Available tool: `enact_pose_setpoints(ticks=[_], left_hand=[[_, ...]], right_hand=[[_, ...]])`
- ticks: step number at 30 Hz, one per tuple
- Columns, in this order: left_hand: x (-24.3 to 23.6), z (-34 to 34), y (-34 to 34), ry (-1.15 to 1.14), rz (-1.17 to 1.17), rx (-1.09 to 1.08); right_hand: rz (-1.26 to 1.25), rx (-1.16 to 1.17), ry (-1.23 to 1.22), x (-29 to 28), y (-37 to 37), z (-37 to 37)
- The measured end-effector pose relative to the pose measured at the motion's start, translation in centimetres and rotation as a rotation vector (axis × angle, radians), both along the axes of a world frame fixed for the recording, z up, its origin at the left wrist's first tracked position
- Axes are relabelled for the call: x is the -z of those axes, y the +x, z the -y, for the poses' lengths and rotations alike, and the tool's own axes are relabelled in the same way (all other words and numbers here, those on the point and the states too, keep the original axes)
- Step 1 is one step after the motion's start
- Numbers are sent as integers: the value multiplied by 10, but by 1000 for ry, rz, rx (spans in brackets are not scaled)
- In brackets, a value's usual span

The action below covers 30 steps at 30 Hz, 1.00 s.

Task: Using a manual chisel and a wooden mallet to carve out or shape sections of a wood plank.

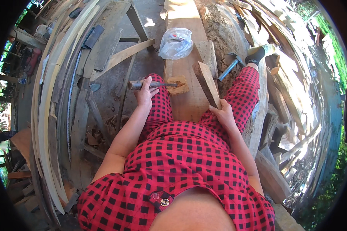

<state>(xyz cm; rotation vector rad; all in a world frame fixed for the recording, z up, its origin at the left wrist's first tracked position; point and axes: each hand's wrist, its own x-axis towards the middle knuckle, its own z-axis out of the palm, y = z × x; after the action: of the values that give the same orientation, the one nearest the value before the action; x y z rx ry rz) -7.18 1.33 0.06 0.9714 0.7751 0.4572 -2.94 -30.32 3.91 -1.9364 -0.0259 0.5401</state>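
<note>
My left hand [145, 95] is closed around a chisel [136, 85] with a thick wooden handle. The chisel lies nearly level, its metal blade reaching right to a small wooden block [176, 89] with a rough hollow cut in it. That block sits on a wide plank [189, 106] between my legs. In my right hand [223, 114] is the lower end of a squared length of wood [205, 81], tilted with its top toward the far left. It stands to the right of the hollowed block, apart from the chisel.
A clear plastic bag [176, 44] lies farther along the plank, with another wood block [207, 56] to its right. A blue-handled hammer [230, 67] rests near my right foot [259, 54]. Long boards [52, 84] line the left; split timber [293, 88] is heaped on the right.
</note>
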Motion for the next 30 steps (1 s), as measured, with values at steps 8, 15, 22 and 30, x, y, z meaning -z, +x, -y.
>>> enact_pose_setpoints(ticks=[8,15,22,30], left_hand=[[-6,-2,-4,143,-133,-83],[11,2,3,246,-143,-154],[1,8,1,279,-84,-86],[9,2,11,272,-115,-69]], right_hand=[[296,-190,108,-110,24,-60],[903,-767,-265,-153,42,-135],[1005,-958,-351,-210,39,-164],[925,-1116,-711,-171,61,-154]])
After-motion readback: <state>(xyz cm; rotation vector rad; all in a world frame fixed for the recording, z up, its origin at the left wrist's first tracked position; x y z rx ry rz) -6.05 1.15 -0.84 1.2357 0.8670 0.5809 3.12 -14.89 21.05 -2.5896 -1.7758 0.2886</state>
